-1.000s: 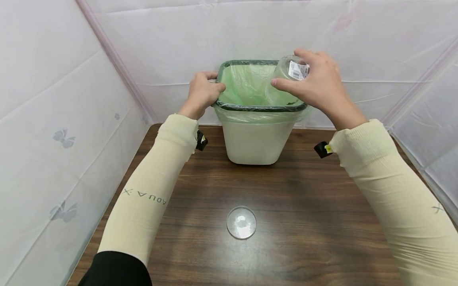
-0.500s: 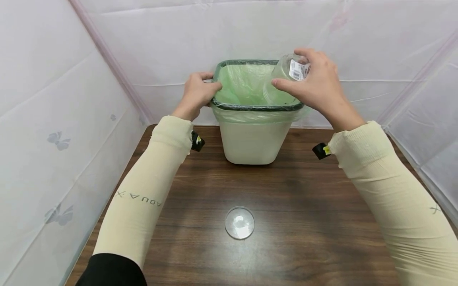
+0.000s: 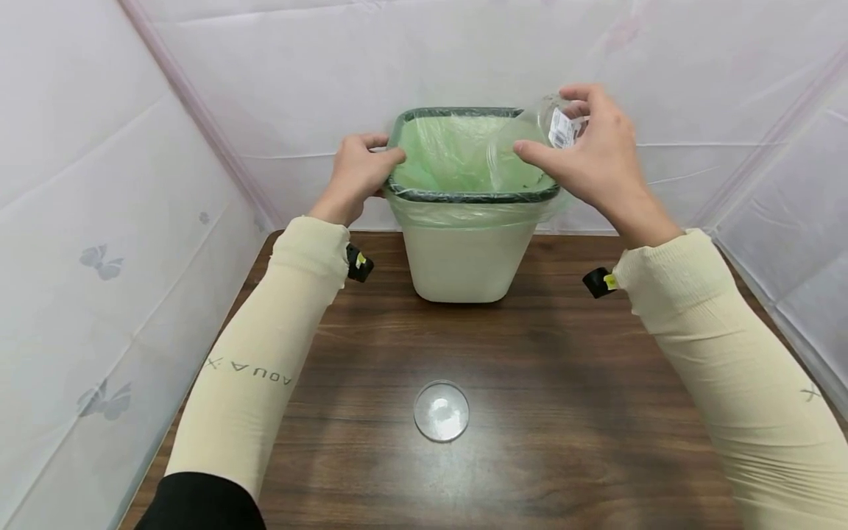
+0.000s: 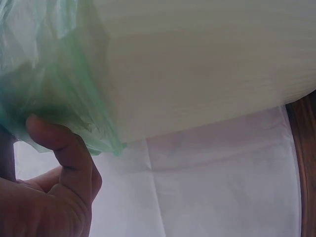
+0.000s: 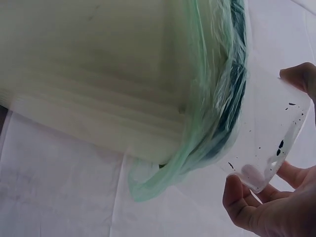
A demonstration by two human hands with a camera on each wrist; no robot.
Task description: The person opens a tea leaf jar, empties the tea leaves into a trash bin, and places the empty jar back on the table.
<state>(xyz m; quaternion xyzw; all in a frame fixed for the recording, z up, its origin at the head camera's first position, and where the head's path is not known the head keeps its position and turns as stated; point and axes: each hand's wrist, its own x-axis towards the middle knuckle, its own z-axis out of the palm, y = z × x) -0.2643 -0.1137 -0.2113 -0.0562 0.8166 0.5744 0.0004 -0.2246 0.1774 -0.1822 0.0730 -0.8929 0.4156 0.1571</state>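
Observation:
A pale waste bin (image 3: 460, 258) lined with a thin green bag (image 3: 440, 147) stands at the back of the table. My left hand (image 3: 356, 173) grips its left rim, thumb over the edge; in the left wrist view its curled fingers (image 4: 71, 153) are under the bag's folded edge. Above the bin's right side, my right hand (image 3: 604, 151) holds a clear plastic cup (image 3: 539, 126) between thumb and fingers. The cup lies tilted, mouth toward the bag's inside, a barcode label (image 3: 562, 129) on its base. Dark specks (image 5: 280, 145) cling to the cup in the right wrist view.
A round clear lid (image 3: 441, 411) lies flat on the brown wooden table (image 3: 543, 442), in front of the bin. White sheeting (image 3: 318, 66) hangs behind the bin and along both sides.
My right hand has moved a little to the right and up with the cup. The bin has shifted slightly left, my left hand still on its rim. The lid stays in place.

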